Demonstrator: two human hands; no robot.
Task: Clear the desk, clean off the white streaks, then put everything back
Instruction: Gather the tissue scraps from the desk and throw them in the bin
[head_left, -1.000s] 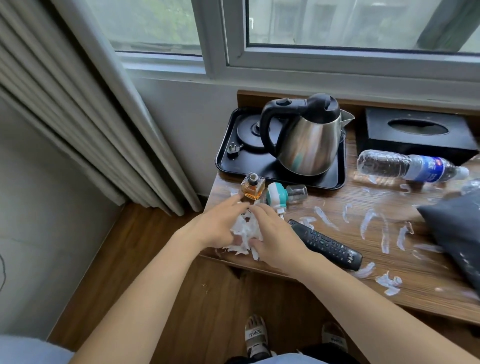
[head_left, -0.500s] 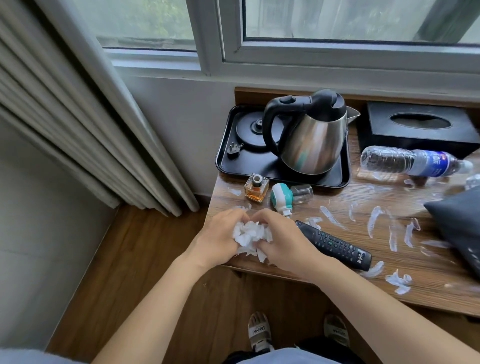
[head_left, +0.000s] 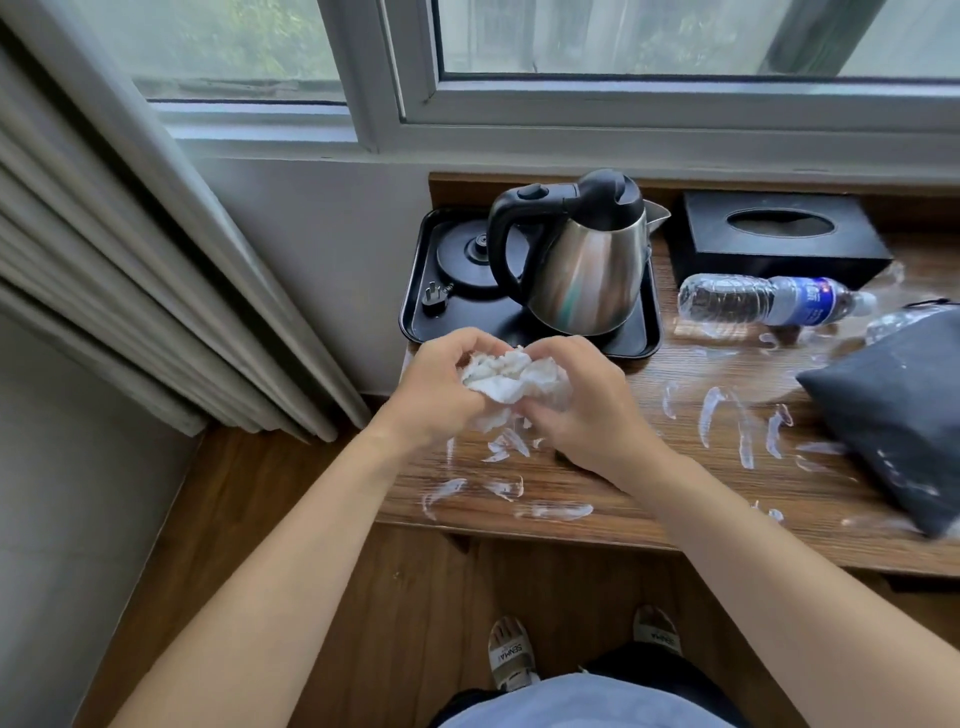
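I see both hands, left hand (head_left: 441, 384) and right hand (head_left: 582, 410), squeezing a crumpled tissue (head_left: 511, 376) mid-frame. It may tear and smear the white streaks (head_left: 709, 413) on the desk (head_left: 649, 499).

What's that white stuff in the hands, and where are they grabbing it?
A crumpled white tissue. The left hand grips its left side, the right hand its right and bottom edge.

Crumpled white tissue wad (head_left: 511, 382) held between left hand (head_left: 444, 387) and right hand (head_left: 587, 410), lifted above desk (head_left: 623, 512) near its left edge. White streaks (head_left: 727, 426) smeared across wooden desk top, thick toward the front edge. Water bottle (head_left: 769, 301) lies on its side before black tissue box (head_left: 776, 236). Steel kettle (head_left: 582, 260) upright on black tray (head_left: 415, 306), back left corner. Dark pouch (head_left: 898, 415) at right edge.
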